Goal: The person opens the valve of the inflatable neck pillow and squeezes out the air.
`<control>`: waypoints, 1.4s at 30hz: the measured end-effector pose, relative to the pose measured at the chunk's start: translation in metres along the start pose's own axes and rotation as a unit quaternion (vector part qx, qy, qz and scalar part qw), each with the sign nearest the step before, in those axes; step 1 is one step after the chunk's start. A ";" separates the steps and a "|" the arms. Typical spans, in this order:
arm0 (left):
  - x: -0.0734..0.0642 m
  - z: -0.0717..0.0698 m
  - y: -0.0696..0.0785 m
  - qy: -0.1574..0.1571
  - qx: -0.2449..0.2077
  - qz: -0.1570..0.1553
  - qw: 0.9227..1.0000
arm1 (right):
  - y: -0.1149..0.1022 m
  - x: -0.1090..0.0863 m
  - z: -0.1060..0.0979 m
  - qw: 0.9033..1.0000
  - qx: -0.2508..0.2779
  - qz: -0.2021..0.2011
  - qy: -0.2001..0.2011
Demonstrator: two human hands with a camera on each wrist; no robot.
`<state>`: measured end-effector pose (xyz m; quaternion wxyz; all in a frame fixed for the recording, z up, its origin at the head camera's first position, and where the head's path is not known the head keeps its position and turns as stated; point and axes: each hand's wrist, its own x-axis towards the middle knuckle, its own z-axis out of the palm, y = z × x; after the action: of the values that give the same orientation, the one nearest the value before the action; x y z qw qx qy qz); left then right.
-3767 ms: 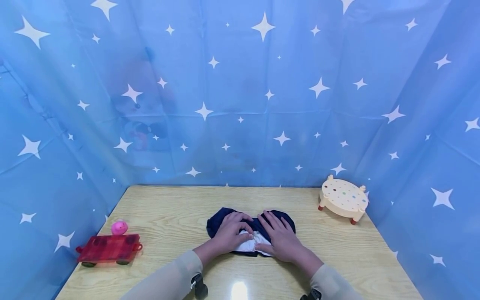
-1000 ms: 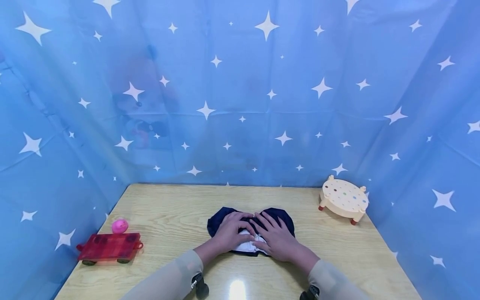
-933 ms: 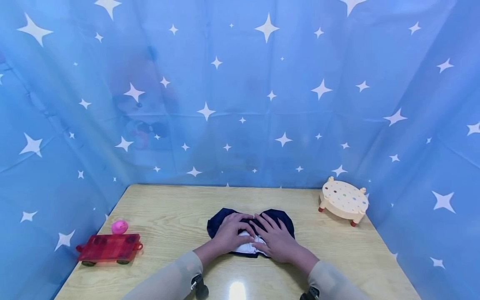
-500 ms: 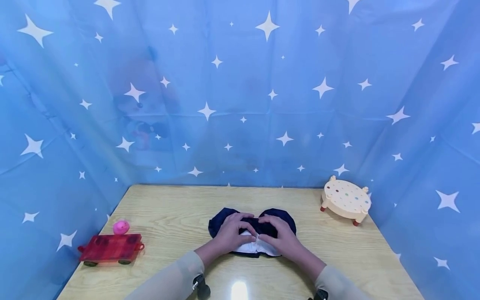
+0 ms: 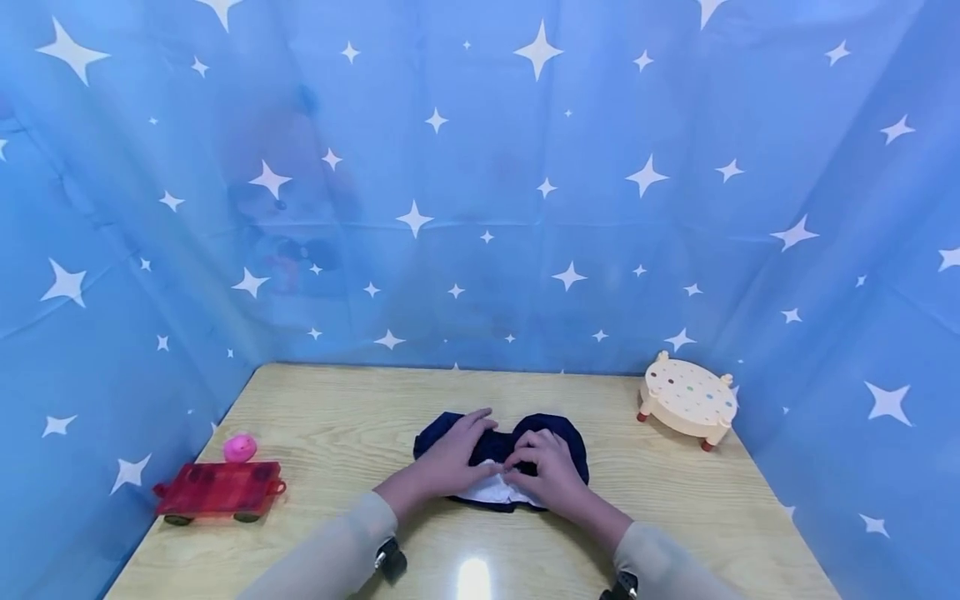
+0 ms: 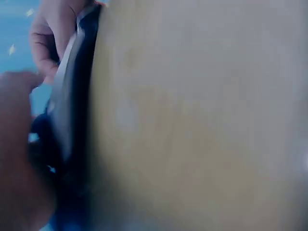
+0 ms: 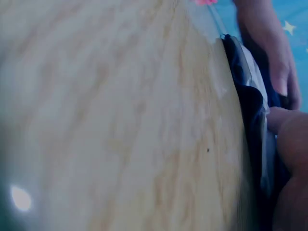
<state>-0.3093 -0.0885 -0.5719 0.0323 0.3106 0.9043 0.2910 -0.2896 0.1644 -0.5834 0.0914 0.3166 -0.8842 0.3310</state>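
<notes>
A dark navy cloth item (image 5: pixel 553 425), with a white panel along its near side, lies on the table in front of me; its kind does not show. My left hand (image 5: pixel 450 458) rests over its left part, fingers stretched away from me and thumb across the white panel. Thumb and forefinger of my right hand (image 5: pixel 551 475) pinch the white part near the middle, the other fingers bent above the navy cloth. In the right wrist view the right thumb (image 7: pixel 284 120) meets the white edge. Blur softens the left hand (image 6: pixel 19 144) in the left wrist view.
A red see-through toy cart (image 5: pixel 221 489) with dark wheels stands at the left table edge, a pink ball-like toy (image 5: pixel 240 447) just behind it. Far right stands a cream, spotted toy stool (image 5: pixel 690 396). Blue star-printed curtains (image 5: pixel 480 192) surround the wooden table (image 5: pixel 345 400).
My right hand has gone from spread flat on the cloth to a bent, pinching shape. My left fingers have straightened, and that hand has shifted slightly left. The cloth stays in place.
</notes>
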 end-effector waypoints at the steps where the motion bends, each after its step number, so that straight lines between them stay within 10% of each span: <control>1: -0.001 -0.003 0.000 -0.016 0.056 0.001 0.998 | 0.000 0.000 0.001 1.000 0.002 -0.001 0.003; 5: -0.003 -0.010 0.000 -0.070 0.197 0.019 0.978 | -0.001 -0.002 0.003 1.000 0.016 0.002 0.008; 19: 0.003 0.004 0.005 -0.108 0.281 0.001 0.954 | -0.003 -0.001 0.001 1.000 0.000 0.005 -0.024; 34: 0.007 0.006 0.003 -0.105 0.282 0.006 0.953 | -0.004 0.003 -0.001 0.998 -0.042 -0.015 -0.048; 42: 0.004 -0.001 0.002 -0.115 0.214 0.013 0.970 | -0.005 0.005 -0.001 0.997 -0.034 0.005 -0.071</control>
<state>-0.3119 -0.0849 -0.5698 0.0653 0.3530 0.9318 0.0533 -0.2902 0.1596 -0.5784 0.0370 0.3313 -0.9011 0.2774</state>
